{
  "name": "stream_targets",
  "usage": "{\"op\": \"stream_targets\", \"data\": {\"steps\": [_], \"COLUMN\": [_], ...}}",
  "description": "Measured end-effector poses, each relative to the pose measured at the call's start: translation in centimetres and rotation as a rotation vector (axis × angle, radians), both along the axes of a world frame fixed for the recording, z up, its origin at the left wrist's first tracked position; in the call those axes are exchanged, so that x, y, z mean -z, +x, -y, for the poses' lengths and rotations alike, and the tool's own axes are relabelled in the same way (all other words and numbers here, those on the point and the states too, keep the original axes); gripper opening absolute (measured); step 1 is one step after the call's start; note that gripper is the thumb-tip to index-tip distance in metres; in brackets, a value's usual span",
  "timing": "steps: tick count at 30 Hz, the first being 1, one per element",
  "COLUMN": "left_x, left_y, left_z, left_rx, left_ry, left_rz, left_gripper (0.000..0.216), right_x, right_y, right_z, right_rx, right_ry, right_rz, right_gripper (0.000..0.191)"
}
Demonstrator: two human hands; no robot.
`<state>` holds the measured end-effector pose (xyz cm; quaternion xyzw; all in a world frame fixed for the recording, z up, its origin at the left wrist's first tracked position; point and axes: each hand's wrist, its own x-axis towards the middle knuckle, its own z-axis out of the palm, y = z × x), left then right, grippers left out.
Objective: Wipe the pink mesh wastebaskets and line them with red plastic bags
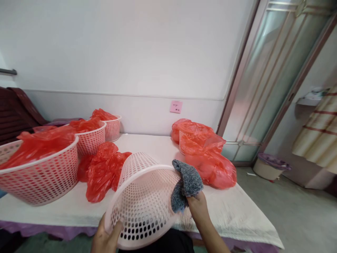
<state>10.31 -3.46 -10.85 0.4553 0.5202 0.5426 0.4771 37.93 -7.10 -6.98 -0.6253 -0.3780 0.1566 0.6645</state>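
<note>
A pale pink perforated plastic basket (143, 196) is tipped on its side at the table's front edge, its mouth turned toward me. My left hand (106, 233) grips its lower left rim, thumb inside and fingers behind the wall. A grey-blue speckled cloth (188, 177) is bunched in my right hand (196, 203), against the basket's right rim. The fingers of that hand are mostly hidden by the cloth. Just behind the basket on the left lies a crumpled red plastic bag (102, 172).
On the left stand several baskets (39, 175) holding red bags. Filled red bags (210, 165) lie around another basket at the right. A white cloth covers the table (237, 214). A pink note (176, 106) is on the wall, and a bin (268, 168) stands on the floor.
</note>
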Motion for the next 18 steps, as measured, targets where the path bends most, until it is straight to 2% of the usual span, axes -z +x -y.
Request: {"op": "stream_targets", "data": {"steps": [5,10,14,18], "left_x": [1.4,1.4,0.4,0.1], "left_y": [-0.9,-0.5,0.5,1.1], "left_z": [-0.6,-0.2,1.0,2.3], "left_rx": [-0.043,-0.091,-0.100,-0.109], "left_ry": [-0.146,-0.473,-0.430,-0.330], "left_rz": [0.152,0.392,0.444,0.334], "left_gripper": [0.053,0.048,0.044,0.030], "right_x": [-1.3,-2.7,-3.2,-2.7], "right_y": [-0.5,-1.0,-0.7,-0.1], "right_z": [-0.2,0.0,0.0,0.8], "right_rx": [-0.098,-0.151,-0.048,0.090], "right_ry": [0.080,0.144,0.156,0.099], "right_rz": [0.029,0.178,0.241,0.159], "right_gripper": [0.035,0.045,0.038,0.028]}}
